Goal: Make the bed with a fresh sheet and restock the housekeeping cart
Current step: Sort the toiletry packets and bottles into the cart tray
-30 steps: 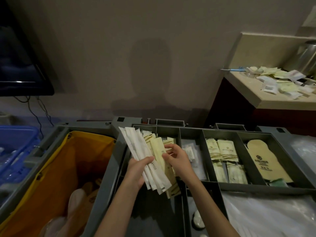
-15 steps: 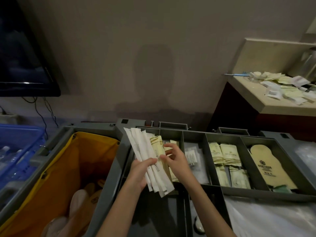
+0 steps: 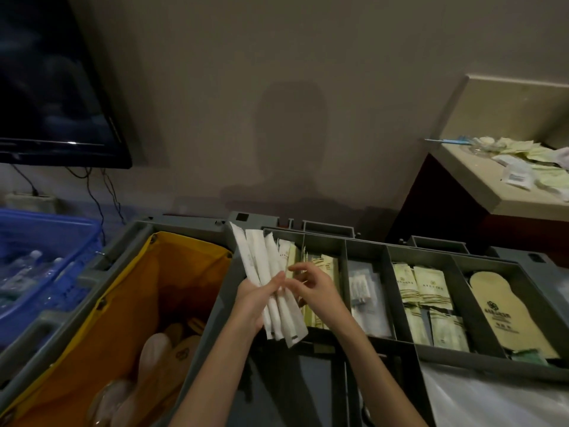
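A fanned bundle of long white sachets [image 3: 271, 285] was gripped in the left hand [image 3: 254, 298], the thumb laid across the front of the packets and the fingers curled behind them, so that the bundle was held tilted over the leftmost compartment of the grey cart tray [image 3: 397, 340]. The right hand [image 3: 314, 288] was held just beside the bundle, its fingers loosely bent and spread, the fingertips close to the sachets; nothing could be seen pinched in it, and whether the packets were touched by it could not be told. Pale yellow sachets [image 3: 323, 266] were stacked upright in the compartment behind the hands. In the next compartment to the right, small clear-wrapped items [image 3: 361, 288] were laid flat, and beyond them rows of yellow-green packets [image 3: 425, 291] were arranged. A beige slipper sole with a dark logo [image 3: 505, 309] was lodged in the rightmost compartment. To the left of the tray, the yellow bag [image 3: 129, 291] of the cart was hung open, with slippers [image 3: 160, 355] seen inside it. A blue crate [image 3: 40, 260] was stood at the far left, and more packets [image 3: 529, 167] were scattered on a counter [image 3: 498, 198] at the upper right.
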A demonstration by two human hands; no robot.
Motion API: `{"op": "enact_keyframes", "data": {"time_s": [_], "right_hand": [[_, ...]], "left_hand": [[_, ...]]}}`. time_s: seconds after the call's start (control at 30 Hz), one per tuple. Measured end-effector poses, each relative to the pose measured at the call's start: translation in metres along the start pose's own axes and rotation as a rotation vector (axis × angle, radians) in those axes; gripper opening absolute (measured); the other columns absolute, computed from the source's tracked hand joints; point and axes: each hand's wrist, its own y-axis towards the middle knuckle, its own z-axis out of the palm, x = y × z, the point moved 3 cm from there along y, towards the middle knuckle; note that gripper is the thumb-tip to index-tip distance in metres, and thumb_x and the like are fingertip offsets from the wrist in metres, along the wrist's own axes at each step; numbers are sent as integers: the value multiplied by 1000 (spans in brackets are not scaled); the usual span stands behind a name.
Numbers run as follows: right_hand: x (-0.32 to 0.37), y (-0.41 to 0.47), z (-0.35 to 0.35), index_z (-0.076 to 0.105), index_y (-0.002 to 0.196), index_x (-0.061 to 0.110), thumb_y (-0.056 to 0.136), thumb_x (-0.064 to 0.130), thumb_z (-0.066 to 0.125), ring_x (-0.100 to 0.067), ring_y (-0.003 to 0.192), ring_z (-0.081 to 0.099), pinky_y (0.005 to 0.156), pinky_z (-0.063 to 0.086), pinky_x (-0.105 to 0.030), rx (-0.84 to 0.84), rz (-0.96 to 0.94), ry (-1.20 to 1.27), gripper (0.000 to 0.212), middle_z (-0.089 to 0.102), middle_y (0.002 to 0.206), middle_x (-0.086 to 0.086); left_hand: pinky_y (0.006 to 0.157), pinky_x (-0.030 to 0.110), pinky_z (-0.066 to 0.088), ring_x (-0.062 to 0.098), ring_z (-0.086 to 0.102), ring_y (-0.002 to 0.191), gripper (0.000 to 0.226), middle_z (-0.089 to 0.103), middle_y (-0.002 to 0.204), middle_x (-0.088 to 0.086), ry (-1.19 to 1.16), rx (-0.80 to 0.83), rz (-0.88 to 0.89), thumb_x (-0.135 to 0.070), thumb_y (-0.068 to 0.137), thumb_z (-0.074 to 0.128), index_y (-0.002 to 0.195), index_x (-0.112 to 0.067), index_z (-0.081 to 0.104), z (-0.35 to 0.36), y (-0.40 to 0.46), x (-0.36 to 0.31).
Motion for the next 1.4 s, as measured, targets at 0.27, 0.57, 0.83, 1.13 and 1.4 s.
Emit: {"op": "enact_keyframes", "data": {"time_s": [0.27, 0.57, 0.83, 1.13, 1.4], "right_hand": [[8, 0, 25, 54, 119, 34, 92, 17, 59, -8, 91, 62, 68, 53, -17, 79, 26, -15, 32, 57, 105, 8], [-12, 34, 29, 61, 112, 31, 92, 10, 56, -6, 104, 59, 81, 52, -20, -34, 36, -9, 30, 59, 115, 9], [-31, 42, 11, 66, 105, 24, 85, 39, 65, -21, 131, 22, 109, 24, -42, -259, 99, -603, 25, 37, 136, 3], [-29, 61, 26, 68, 87, 21, 83, 41, 67, -27, 140, 10, 109, 16, -58, -275, 197, -922, 20, 21, 151, -2], [-23, 57, 17, 63, 70, 21, 83, 19, 68, -24, 139, 11, 113, 14, -56, -383, 188, -619, 14, 27, 149, 0]], "left_hand": [[75, 42, 57, 28, 68, 89, 26, 69, 100, 11, 32, 28, 7, -8, 89, 62, 114, -13, 59, -25, 2, -10], [71, 38, 59, 24, 61, 95, 32, 59, 108, 17, -211, 58, 54, 3, 87, 60, 118, -7, 58, -56, 6, -24], [74, 40, 60, 23, 65, 80, 30, 62, 90, 18, -194, 56, -20, 4, 86, 62, 115, -2, 57, -51, 10, -11], [70, 36, 60, 28, 68, 84, 17, 67, 88, 17, -144, 8, -24, 0, 84, 66, 98, -6, 59, -51, 13, -6], [72, 37, 59, 27, 70, 87, 26, 70, 95, 18, -86, -6, -6, -6, 82, 70, 105, -7, 59, -54, 14, -8]]}}
